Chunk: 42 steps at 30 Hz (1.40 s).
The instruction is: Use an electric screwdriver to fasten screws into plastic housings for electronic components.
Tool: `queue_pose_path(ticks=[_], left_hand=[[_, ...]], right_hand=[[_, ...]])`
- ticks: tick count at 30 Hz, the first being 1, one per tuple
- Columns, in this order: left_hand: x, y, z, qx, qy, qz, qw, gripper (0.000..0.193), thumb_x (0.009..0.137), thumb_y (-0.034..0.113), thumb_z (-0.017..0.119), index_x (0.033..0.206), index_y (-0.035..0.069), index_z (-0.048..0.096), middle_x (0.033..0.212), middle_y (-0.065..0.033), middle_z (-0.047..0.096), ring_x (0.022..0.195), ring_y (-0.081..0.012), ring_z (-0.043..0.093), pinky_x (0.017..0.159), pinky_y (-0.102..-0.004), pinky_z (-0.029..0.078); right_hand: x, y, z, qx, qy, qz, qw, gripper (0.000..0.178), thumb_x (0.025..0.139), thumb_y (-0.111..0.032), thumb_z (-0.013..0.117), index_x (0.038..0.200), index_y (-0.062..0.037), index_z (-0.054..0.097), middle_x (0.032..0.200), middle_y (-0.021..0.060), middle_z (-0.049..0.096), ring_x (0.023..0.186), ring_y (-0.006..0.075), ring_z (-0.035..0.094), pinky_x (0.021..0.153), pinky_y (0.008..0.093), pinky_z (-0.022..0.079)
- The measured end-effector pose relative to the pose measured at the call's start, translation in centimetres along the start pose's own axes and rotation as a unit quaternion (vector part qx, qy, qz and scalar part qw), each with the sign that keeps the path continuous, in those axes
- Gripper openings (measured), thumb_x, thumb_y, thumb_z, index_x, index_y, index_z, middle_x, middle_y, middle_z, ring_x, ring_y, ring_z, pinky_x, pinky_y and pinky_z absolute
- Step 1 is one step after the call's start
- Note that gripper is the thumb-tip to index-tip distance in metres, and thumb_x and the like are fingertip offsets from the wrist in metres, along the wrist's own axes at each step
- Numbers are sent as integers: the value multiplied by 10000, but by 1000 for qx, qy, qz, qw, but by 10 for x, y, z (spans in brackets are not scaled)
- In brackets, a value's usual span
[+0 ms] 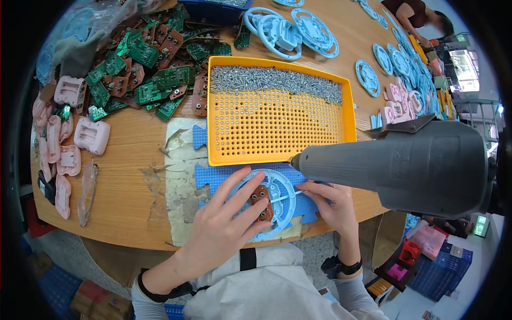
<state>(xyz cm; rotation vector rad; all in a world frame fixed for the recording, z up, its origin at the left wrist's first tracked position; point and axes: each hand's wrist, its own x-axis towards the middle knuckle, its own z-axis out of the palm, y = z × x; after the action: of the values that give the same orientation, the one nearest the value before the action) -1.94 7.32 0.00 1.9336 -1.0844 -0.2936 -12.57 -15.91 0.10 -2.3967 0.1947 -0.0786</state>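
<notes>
A light-blue plastic wheel-shaped part (288,210) lies on the blue foam mat (216,175), with a brown circuit board (262,198) at its middle. Across the board and the wheel's left side, my left hand (226,216) rests with its fingers spread. At the wheel's right rim, my right hand (333,205) pinches the end of a thin pale strip (285,196) that runs inward across the rim; its exact kind is unclear. A dark grey electric screwdriver (341,164) reaches in from the right, its tip just above the wheel and touching neither hand.
A yellow tray (352,114) with holes and heaped screws (272,80) stands beyond the wheel. Circuit boards (141,69) pile up at back left, above pink plastic housings (92,136). More blue wheels (314,32) lie at the back and right. A person (418,21) sits at far right.
</notes>
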Motion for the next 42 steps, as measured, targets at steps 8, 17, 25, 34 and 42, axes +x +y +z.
queue_pose_path(ticks=[8,17,25,34,42], left_hand=[[7,2,-4,5,-2,30,1000,364,674,193,807,972,46,659,1302,-133,541,1197,-358,506,876,-407,518],[5,-5,-7,11,0,38,999,365,680,200,792,965,33,637,1296,-142,535,1191,-347,511,857,-397,523],[8,-3,-9,13,-22,26,999,359,689,213,807,977,55,661,1293,-143,560,1171,-333,521,827,-401,440],[11,-3,-5,28,-33,11,999,367,670,224,827,962,57,679,1254,-141,587,1126,-325,543,813,-404,449],[11,0,-8,36,-46,-3,998,395,606,215,858,936,65,701,1247,-164,585,1156,-366,518,850,-429,430]], right_hand=[[-20,-10,-18,243,324,-25,914,598,815,-288,765,1245,59,538,1213,185,596,1082,256,586,933,367,442],[72,-82,3,317,255,-37,913,737,872,-580,579,1264,-3,343,723,62,476,622,166,501,576,304,449],[72,-51,-72,357,308,-203,858,759,840,-746,429,1064,-26,518,587,32,465,452,118,466,432,261,403],[88,-33,-45,312,295,-262,864,790,810,-795,437,1024,-35,447,573,50,497,428,157,493,427,264,381],[93,-27,-40,303,263,-260,878,800,807,-806,425,1023,-36,435,582,47,506,418,138,459,421,242,360]])
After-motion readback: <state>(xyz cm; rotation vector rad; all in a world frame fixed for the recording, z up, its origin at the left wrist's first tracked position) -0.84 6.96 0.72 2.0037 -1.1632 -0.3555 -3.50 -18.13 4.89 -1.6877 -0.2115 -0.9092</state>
